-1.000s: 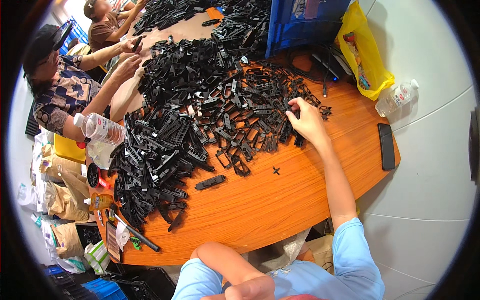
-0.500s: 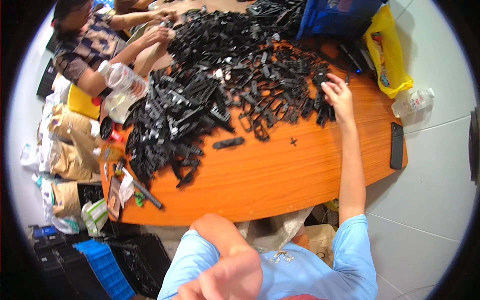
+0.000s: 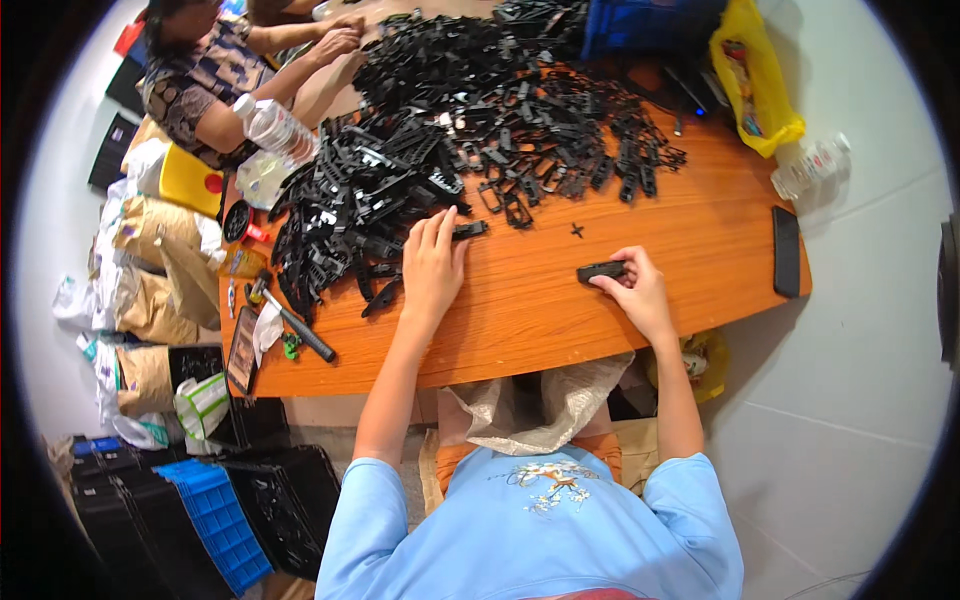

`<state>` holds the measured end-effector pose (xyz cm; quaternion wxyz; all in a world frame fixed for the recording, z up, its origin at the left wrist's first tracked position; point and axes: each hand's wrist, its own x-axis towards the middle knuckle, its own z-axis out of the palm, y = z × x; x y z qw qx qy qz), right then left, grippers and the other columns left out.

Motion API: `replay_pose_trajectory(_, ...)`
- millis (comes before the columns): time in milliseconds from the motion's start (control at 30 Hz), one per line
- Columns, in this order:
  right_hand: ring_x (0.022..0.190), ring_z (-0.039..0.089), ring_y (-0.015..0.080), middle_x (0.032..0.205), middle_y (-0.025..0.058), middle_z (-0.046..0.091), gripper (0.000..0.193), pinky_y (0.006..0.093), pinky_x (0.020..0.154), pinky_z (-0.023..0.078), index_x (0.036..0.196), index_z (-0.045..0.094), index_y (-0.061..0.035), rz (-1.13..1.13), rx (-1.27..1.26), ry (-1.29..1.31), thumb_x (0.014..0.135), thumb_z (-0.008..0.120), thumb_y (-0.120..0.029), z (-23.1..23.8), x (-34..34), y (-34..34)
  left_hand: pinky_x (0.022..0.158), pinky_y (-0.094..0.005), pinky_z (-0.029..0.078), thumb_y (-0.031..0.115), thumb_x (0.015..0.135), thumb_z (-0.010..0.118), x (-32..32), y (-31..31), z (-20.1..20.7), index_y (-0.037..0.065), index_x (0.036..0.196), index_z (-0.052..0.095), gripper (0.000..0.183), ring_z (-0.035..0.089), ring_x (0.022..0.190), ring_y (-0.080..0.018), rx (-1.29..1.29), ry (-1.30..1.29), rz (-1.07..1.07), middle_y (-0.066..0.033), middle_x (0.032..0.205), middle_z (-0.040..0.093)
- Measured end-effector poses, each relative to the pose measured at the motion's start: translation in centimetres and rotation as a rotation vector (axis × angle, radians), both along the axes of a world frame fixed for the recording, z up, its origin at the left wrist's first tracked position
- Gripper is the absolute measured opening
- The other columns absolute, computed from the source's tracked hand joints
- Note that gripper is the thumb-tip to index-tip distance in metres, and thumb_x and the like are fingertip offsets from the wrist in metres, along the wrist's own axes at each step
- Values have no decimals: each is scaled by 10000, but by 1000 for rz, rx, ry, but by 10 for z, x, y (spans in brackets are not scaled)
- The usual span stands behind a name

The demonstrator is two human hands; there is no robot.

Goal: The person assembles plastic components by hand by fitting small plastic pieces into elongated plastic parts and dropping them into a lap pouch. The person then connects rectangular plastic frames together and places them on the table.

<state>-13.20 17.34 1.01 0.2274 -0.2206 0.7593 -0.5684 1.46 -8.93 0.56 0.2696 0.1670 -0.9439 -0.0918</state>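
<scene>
My left hand point(image 3: 433, 262) lies flat on the orange wooden table point(image 3: 520, 320), fingers spread, fingertips touching a small black plastic part point(image 3: 468, 230) at the edge of a big heap of black plastic parts point(image 3: 440, 130). My right hand point(image 3: 634, 287) rests nearer the table's front edge and grips one black oblong plastic part point(image 3: 600, 271) between thumb and fingers. A tiny black cross-shaped piece point(image 3: 577, 230) lies loose between the two hands.
A dark phone point(image 3: 786, 251) lies at the table's right edge, a clear bottle point(image 3: 810, 166) and yellow bag point(image 3: 762, 80) behind it. A hammer point(image 3: 290, 322) lies at the left front. Another person point(image 3: 215, 70) works at the far left. Sacks and crates crowd the floor.
My right hand came back from the heap toward the front edge, now holding a black part. My left hand rose from my lap and reached onto the table by the heap.
</scene>
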Motion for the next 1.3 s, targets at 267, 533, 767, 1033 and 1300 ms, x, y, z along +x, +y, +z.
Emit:
replay_pose_trajectory(267,788,623,251,965,127,569,273,333,636,501,983,574,-1,43,159,446,798,726,-130,3,11,17,797,-374,480,37,784,691,17,39,-12,35,1058,661,276,557,936,-301,280,85,-147,-116,998,602)
replay_pose_trajectory(533,932,589,321,985,133,628,303,389,806,477,1094,615,-25,74,138,677,822,684,-137,9,24,1,832,-355,495,0,760,718,20,72,-14,84,1369,458,667,598,967,-258,552,87,-246,-89,996,661)
replay_pose_trajectory(767,993,596,269,1038,111,637,417,373,855,459,1197,612,-64,296,36,838,798,693,-154,-3,48,-40,786,-331,522,-31,757,717,21,72,-20,27,1465,230,861,632,932,-250,634,107,-230,-110,1006,662)
replay_pose_trajectory(1033,1039,588,280,1052,122,635,403,382,877,452,1180,623,-59,348,25,799,789,695,-126,-5,55,-39,819,-330,538,-46,778,695,33,84,-17,17,1477,162,882,645,985,-259,665,121,-230,-138,1072,653)
replay_pose_trajectory(1300,854,619,148,1032,93,640,310,254,749,487,1191,603,-16,72,-233,56,883,626,-36,-10,49,-32,891,-340,537,-36,807,681,36,83,-15,46,1473,189,832,632,1063,-270,819,148,-211,-179,1182,602)
